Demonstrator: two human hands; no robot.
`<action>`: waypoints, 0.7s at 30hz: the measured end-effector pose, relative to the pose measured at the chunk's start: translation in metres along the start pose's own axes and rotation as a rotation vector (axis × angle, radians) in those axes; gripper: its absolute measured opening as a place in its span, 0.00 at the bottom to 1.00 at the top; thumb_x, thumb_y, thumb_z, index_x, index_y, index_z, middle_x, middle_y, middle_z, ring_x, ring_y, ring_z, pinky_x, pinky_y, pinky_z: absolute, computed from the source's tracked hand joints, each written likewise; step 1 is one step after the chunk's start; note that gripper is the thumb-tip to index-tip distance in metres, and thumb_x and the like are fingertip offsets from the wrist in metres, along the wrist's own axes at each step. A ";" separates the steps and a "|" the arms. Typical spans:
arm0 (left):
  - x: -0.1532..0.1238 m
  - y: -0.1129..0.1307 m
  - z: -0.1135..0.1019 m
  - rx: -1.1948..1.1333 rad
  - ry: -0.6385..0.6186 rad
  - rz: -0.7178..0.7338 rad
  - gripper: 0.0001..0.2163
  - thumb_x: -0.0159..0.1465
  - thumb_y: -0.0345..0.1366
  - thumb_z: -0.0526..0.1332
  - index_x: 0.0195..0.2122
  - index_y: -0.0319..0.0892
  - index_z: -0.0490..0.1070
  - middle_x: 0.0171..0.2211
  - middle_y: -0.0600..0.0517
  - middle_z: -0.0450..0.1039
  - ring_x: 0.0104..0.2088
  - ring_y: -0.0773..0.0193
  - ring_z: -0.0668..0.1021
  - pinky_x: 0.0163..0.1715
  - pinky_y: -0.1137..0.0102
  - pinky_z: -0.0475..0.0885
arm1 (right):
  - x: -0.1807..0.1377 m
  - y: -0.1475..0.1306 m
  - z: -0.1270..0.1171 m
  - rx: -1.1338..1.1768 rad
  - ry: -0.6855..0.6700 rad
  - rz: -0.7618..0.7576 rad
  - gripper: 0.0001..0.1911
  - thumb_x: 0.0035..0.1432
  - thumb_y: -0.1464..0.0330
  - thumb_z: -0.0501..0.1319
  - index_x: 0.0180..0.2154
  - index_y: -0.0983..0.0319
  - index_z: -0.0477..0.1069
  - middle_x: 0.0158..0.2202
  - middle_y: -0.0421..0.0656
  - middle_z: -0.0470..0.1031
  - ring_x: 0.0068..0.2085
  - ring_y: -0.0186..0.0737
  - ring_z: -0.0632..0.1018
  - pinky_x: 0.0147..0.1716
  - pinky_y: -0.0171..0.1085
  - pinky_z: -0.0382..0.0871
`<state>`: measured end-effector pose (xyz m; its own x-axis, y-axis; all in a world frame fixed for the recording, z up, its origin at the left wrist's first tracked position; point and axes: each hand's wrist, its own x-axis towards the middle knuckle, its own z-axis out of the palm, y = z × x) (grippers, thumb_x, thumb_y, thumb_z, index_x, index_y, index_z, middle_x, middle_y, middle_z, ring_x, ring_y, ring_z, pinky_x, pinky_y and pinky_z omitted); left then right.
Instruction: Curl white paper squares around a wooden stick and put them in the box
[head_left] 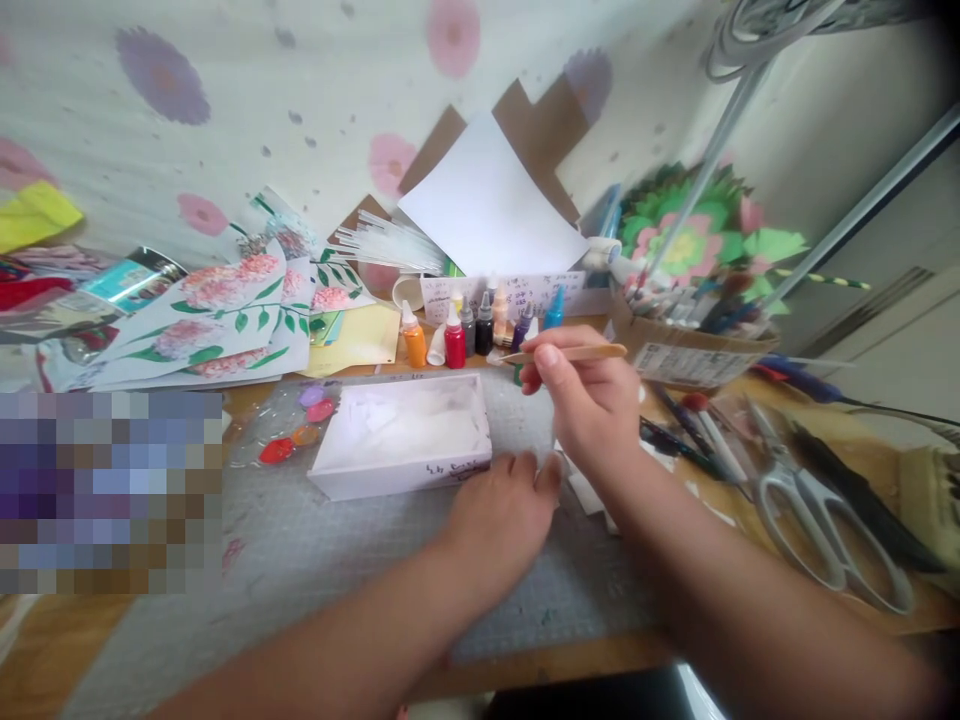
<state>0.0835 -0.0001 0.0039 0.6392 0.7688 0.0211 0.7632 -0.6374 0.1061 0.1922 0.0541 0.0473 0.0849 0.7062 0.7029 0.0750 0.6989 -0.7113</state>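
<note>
My right hand (600, 395) is raised to the right of the white box, its thumb and fingers pinching a wooden craft stick (596, 352). The stick lies nearly level, its whitish tip pointing left toward the paint bottles. Below it, my left hand (506, 510) rests palm down on the grey cutting mat (300, 600), fingers loosely extended against the box's front right corner. The shallow open white box (405, 478) has a powdery-looking white inside and dark writing on its front. Left of it, red, orange, pink and purple paint blobs (277, 451) lie on clear plastic.
Small paint bottles (455, 337) line up behind the box. On the right are scissors (806, 510), brushes, white paper scraps and a cardboard box (690, 355) of tools. Flower-painted sheets (225, 320) lie at the back left. A pixelated patch covers the left edge.
</note>
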 end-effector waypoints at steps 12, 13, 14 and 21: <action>-0.049 -0.032 -0.038 -0.545 0.220 -0.054 0.07 0.64 0.30 0.53 0.32 0.41 0.70 0.34 0.49 0.69 0.36 0.59 0.72 0.37 0.64 0.67 | -0.001 -0.009 0.002 0.061 -0.011 0.027 0.06 0.61 0.71 0.58 0.31 0.60 0.73 0.25 0.36 0.72 0.24 0.30 0.73 0.24 0.32 0.70; -0.061 -0.039 -0.046 -0.670 0.209 -0.133 0.06 0.64 0.32 0.54 0.33 0.42 0.69 0.35 0.49 0.71 0.37 0.60 0.73 0.38 0.65 0.67 | -0.004 -0.013 0.005 0.065 -0.040 0.031 0.07 0.60 0.72 0.59 0.30 0.60 0.73 0.26 0.37 0.73 0.25 0.30 0.74 0.25 0.31 0.71; -0.073 -0.046 -0.053 -0.809 0.169 -0.253 0.05 0.64 0.34 0.54 0.33 0.42 0.68 0.34 0.50 0.72 0.35 0.60 0.74 0.37 0.65 0.68 | -0.009 -0.018 0.009 0.067 -0.075 0.041 0.07 0.59 0.72 0.60 0.29 0.60 0.74 0.27 0.37 0.74 0.25 0.29 0.75 0.25 0.30 0.71; -0.126 -0.067 -0.053 -1.677 0.273 -0.753 0.09 0.58 0.38 0.63 0.32 0.41 0.64 0.23 0.54 0.73 0.24 0.67 0.74 0.28 0.71 0.67 | -0.045 -0.041 0.053 0.210 -0.344 0.302 0.03 0.54 0.72 0.66 0.33 0.60 0.76 0.24 0.38 0.78 0.26 0.31 0.79 0.26 0.26 0.74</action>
<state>-0.0532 -0.0516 0.0467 0.0917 0.9244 -0.3702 -0.1452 0.3802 0.9134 0.1327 -0.0008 0.0454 -0.2633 0.8521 0.4524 -0.1071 0.4402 -0.8915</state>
